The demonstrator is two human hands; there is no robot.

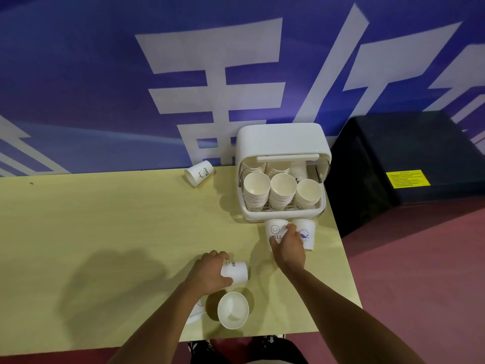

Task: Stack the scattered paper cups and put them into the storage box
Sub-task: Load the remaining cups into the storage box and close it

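Observation:
A white storage box (282,139) with its lid raised stands at the table's far right and holds several stacks of paper cups (283,190). My right hand (288,245) grips a smiley "HELLO" cup (274,231) just in front of the box, beside a cup with a blue print (305,232). My left hand (210,271) holds another white cup (236,273) lying on its side. An upright open cup (233,310) stands near the front edge, with one more cup (195,311) half hidden under my left forearm. A "Bear" cup (199,173) lies tipped over at the back edge.
The light wooden table (105,232) ends close to the right of the box. A black cabinet (409,164) stands to the right beyond the table. A blue wall banner runs directly behind the table. My shoes show below the front edge.

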